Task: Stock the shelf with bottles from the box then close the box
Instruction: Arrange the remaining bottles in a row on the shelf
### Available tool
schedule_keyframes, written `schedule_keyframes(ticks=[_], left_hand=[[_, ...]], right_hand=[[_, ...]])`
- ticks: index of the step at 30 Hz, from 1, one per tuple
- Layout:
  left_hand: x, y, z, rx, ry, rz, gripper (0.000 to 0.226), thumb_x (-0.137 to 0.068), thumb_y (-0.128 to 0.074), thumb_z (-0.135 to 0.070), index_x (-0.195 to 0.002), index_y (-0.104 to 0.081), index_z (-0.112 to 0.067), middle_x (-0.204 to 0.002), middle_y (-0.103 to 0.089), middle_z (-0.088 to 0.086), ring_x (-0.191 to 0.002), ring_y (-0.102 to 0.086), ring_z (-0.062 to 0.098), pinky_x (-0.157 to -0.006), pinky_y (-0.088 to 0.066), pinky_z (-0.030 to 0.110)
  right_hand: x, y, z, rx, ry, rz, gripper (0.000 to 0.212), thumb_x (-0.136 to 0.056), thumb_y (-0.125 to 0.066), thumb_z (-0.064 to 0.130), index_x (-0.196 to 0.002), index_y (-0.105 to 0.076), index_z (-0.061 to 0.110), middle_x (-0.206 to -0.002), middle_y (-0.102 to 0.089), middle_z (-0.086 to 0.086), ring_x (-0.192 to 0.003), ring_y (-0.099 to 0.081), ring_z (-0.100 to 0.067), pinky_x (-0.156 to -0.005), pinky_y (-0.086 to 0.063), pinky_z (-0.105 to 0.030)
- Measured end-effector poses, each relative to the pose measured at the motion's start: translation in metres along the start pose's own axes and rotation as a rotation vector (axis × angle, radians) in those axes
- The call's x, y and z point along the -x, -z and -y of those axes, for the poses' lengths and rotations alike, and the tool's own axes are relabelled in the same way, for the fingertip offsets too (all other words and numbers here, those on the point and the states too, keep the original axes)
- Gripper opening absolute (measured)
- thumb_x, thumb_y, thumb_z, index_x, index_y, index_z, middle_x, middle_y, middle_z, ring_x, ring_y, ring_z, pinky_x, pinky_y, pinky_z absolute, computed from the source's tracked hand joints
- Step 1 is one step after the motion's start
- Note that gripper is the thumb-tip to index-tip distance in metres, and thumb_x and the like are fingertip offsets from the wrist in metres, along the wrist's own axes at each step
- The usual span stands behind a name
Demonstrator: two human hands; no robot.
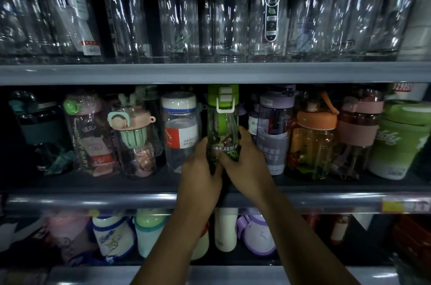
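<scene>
Dim shop shelving fills our view, three tiers of drinkware behind grey rails. Nearest us, our two forearms extend over the front rail of the middle shelf [93, 200]. Our left hand [200, 169] and right hand [243, 163] meet there, touching each other. Their fingers are curled round the lower half of a green-lidded bottle [223, 119], one hand on each flank.

The bottle stands upright and rises straight above the grip. Its green cap with a white latch sits just under the edge of the upper shelf [210, 73]. Our hands hide its base, so we cannot tell whether it rests on the shelf.

Just left of the grip stands a clear bottle with a white lid [180, 130], touching our left fingers or nearly so. Just right of the grip is a purple-lidded bottle [274, 126], with an orange-lidded bottle [314, 142] further right.

Below the grip, on the lowest tier, a white flask [225, 228] stands between our forearms. Far above the grip, tall clear bottles [270, 19] line the upper shelf.
</scene>
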State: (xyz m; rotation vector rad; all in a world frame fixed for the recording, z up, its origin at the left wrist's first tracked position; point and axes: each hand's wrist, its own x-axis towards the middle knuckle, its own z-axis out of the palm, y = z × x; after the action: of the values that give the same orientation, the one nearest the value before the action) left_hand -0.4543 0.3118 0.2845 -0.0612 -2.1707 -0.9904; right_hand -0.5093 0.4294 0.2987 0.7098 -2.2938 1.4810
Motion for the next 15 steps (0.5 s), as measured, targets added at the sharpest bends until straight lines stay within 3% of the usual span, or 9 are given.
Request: schedule_keyframes(ticks=[2,4,6,8,10,12,15], left_hand=[[0.006,0.005,0.0,0.005,-0.022,-0.013,0.048,-0.093,-0.068,-0.009,-0.138,-0.055,-0.018,-0.118,-0.07,-0.004,-0.094,-0.061,-0.011,-0.087,-0.045,0.003],[0.014,0.011,-0.001,-0.008,-0.024,-0.057,0.045,-0.093,-0.069,-0.017,-0.136,-0.056,-0.019,-0.119,-0.068,-0.006,-0.103,-0.063,-0.002,-0.094,-0.051,0.017],[0.023,0.016,-0.004,-0.03,-0.053,-0.095,0.038,-0.093,-0.069,-0.023,-0.129,-0.06,-0.019,-0.118,-0.067,-0.004,-0.105,-0.063,0.006,-0.094,-0.053,0.025],[0.029,0.016,-0.009,-0.088,-0.14,-0.101,0.028,-0.096,-0.066,-0.026,-0.122,-0.062,-0.019,-0.113,-0.064,-0.004,-0.102,-0.062,0.011,-0.087,-0.054,0.031],[0.033,0.009,-0.013,-0.188,-0.254,-0.081,0.022,-0.098,-0.06,-0.027,-0.118,-0.064,-0.018,-0.11,-0.063,-0.002,-0.099,-0.061,0.016,-0.083,-0.053,0.035],[0.035,-0.004,-0.013,-0.279,-0.352,-0.045,0.024,-0.098,-0.057,-0.028,-0.116,-0.066,-0.015,-0.11,-0.064,0.002,-0.096,-0.061,0.021,-0.082,-0.053,0.037],[0.039,-0.027,-0.008,-0.398,-0.418,0.046,0.027,-0.099,-0.051,-0.033,-0.112,-0.066,-0.016,-0.107,-0.065,0.003,-0.088,-0.062,0.025,-0.078,-0.052,0.037]], right_hand=[[0.007,0.008,0.003,-0.01,-0.001,0.0,0.056,-0.095,-0.07,0.031,-0.144,-0.043,0.03,-0.132,-0.062,0.013,-0.121,-0.062,-0.009,-0.106,-0.052,-0.033],[0.02,0.021,0.005,-0.018,-0.014,-0.035,0.061,-0.094,-0.072,0.03,-0.147,-0.042,0.031,-0.132,-0.054,0.018,-0.122,-0.059,-0.008,-0.104,-0.05,-0.027],[0.037,0.039,0.003,-0.014,0.016,-0.128,0.052,-0.093,-0.073,0.031,-0.141,-0.052,0.028,-0.127,-0.063,0.016,-0.109,-0.065,-0.003,-0.09,-0.055,-0.023],[0.051,0.057,0.001,-0.065,0.042,-0.214,0.03,-0.095,-0.071,0.024,-0.122,-0.06,0.034,-0.107,-0.07,0.015,-0.094,-0.069,-0.002,-0.075,-0.057,-0.02],[0.055,0.071,-0.006,-0.015,0.06,-0.308,0.024,-0.096,-0.069,0.02,-0.113,-0.059,0.035,-0.1,-0.069,0.015,-0.092,-0.068,-0.002,-0.073,-0.054,-0.015],[0.052,0.076,-0.015,0.158,0.063,-0.377,0.028,-0.093,-0.068,0.026,-0.12,-0.059,0.023,-0.111,-0.067,0.006,-0.1,-0.065,-0.008,-0.081,-0.05,-0.017],[0.043,0.069,-0.018,0.325,0.012,-0.347,0.054,-0.093,-0.069,0.034,-0.138,-0.05,0.012,-0.133,-0.059,-0.007,-0.116,-0.059,-0.023,-0.089,-0.045,-0.019]])
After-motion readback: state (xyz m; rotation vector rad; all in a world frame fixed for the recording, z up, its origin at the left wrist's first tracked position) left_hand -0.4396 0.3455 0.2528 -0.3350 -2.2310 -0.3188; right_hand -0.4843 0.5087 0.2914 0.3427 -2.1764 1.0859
